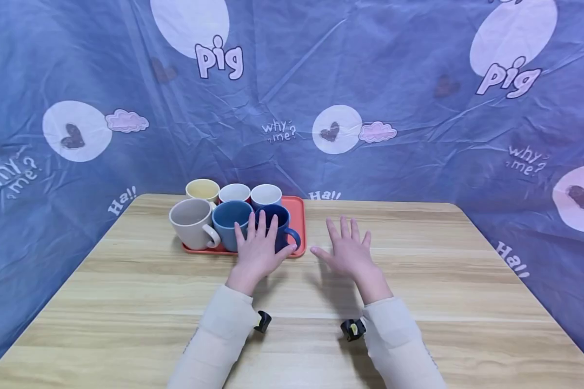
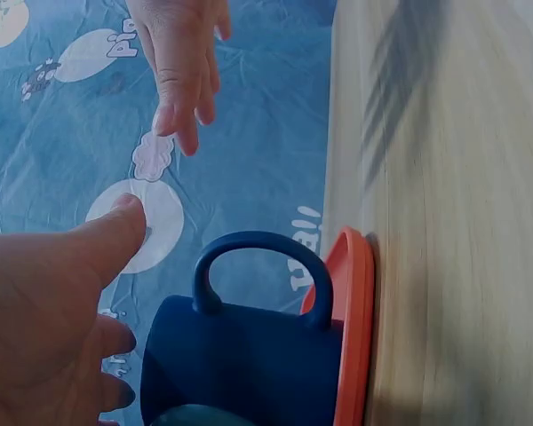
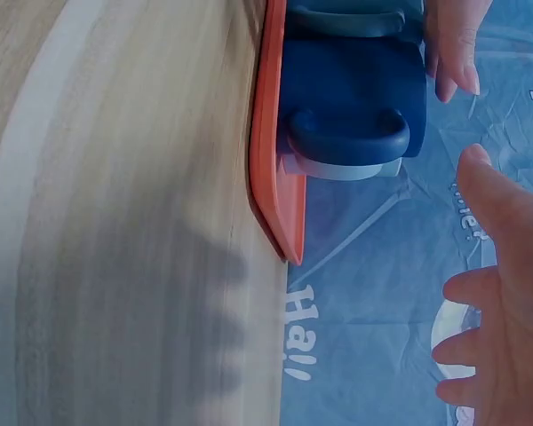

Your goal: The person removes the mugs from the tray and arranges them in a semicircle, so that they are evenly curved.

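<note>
Fingers spread, my left hand (image 1: 259,249) hovers in front of the mugs and overlaps the navy mug (image 1: 280,216) and the teal mug (image 1: 231,219) in the head view. My right hand (image 1: 351,253) is held over the table to the right, its fingers spread and nothing in it. Both mugs stand on an orange-red tray (image 1: 297,213), beside a light grey mug (image 1: 191,221) at the front left. In the left wrist view, the handle (image 2: 258,240) of the navy mug sticks out past the tray's rim side. The right wrist view shows its handle (image 3: 348,142) too.
Behind the front mugs stand a yellow-lined cup (image 1: 202,189), a white-lined cup with red outside (image 1: 234,192) and a pale cup (image 1: 266,194). The wooden table (image 1: 418,259) extends to both sides. A blue printed cloth (image 1: 282,81) hangs behind it.
</note>
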The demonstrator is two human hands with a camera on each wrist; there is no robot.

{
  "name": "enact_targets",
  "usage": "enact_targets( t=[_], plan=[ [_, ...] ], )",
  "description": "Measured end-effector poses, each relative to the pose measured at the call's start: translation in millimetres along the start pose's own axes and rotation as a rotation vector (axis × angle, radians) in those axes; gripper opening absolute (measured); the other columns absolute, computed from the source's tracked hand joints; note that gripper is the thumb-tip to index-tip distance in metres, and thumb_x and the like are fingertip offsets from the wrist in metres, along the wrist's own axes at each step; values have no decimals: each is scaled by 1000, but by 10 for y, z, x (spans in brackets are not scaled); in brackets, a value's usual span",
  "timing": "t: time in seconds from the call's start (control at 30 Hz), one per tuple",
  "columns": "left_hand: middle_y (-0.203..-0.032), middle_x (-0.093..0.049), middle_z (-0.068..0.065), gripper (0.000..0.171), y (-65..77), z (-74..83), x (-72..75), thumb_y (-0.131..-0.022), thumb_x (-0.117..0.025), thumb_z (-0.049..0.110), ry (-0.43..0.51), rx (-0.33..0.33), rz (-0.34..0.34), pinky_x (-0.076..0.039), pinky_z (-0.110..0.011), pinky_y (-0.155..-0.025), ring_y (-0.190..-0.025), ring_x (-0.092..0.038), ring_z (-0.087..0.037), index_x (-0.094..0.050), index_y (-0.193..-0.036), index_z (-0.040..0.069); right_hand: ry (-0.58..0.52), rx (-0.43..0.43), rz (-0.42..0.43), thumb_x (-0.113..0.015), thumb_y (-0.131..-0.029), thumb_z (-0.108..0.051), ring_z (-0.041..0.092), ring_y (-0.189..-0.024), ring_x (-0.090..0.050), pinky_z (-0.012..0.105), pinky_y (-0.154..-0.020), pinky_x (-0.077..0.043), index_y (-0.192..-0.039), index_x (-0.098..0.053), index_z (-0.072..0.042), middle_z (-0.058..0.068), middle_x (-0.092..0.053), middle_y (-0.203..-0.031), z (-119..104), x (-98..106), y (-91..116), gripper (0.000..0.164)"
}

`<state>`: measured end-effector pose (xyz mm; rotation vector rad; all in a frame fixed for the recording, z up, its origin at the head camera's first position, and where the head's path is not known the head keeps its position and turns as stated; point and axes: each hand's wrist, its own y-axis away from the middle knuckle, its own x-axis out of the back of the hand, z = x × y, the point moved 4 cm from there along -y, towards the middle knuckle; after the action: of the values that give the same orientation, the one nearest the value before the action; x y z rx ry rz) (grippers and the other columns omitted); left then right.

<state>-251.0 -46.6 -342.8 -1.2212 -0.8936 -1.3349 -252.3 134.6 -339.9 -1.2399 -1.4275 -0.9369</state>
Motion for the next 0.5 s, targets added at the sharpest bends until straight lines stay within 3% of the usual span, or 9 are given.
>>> enact_targets(
  t=[0.17,0.5],
  plan=[
    [-142,-7,-14,82,3,-31,67,-77,-40,64,6,-8,10,13,-55,-93,-127,6,-32,-18,-139,15,-1,24,-5,-37,-78,-65,41,-125,3,63,-90,6,-139,-16,-11,23,-5,-140,-17,74,-7,84],
    [-142,-9,-15,81,-24,-164,258,-78,-35,65,-57,-11,46,12,-55,-93,-127,5,-32,-19,-139,14,13,62,-12,-43,-80,-58,39,-125,3,63,-90,4,-138,-18,-10,23,-6,-140,-43,268,-93,79]
  ],
)
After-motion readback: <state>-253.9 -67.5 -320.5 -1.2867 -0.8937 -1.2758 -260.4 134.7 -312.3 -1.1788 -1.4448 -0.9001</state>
